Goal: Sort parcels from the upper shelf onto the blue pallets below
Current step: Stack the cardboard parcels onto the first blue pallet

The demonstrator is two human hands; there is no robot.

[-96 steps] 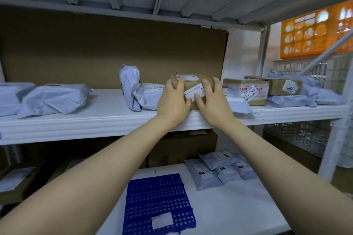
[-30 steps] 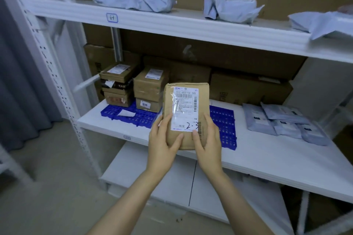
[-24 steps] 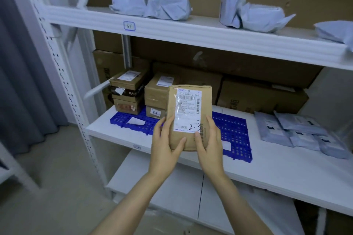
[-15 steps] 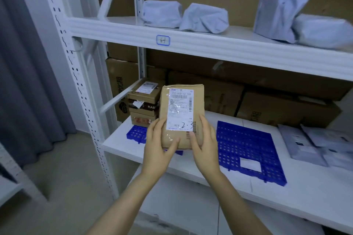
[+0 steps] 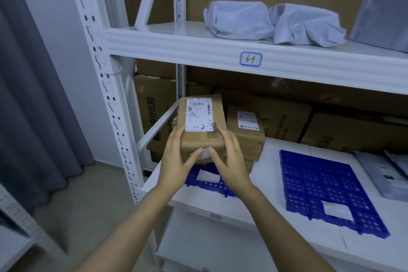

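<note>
I hold a brown cardboard parcel with a white shipping label marked "2-3" between both hands. My left hand grips its left side and my right hand grips its right side, thumbs meeting at its near edge. The parcel is over the left blue pallet, above the stack of boxes there, which it mostly hides. A second brown box stands on that pallet just to the right. Another blue pallet with a white tag lies to the right. Grey bagged parcels lie on the upper shelf.
Large cardboard cartons line the back of the lower shelf. Flat grey mailers lie at the far right. A white perforated rack post and diagonal brace stand at left, with a grey curtain beyond.
I carried the parcel from the upper shelf down and leftward; over the last second it moved from in front of me toward the left pallet's stack of boxes.
</note>
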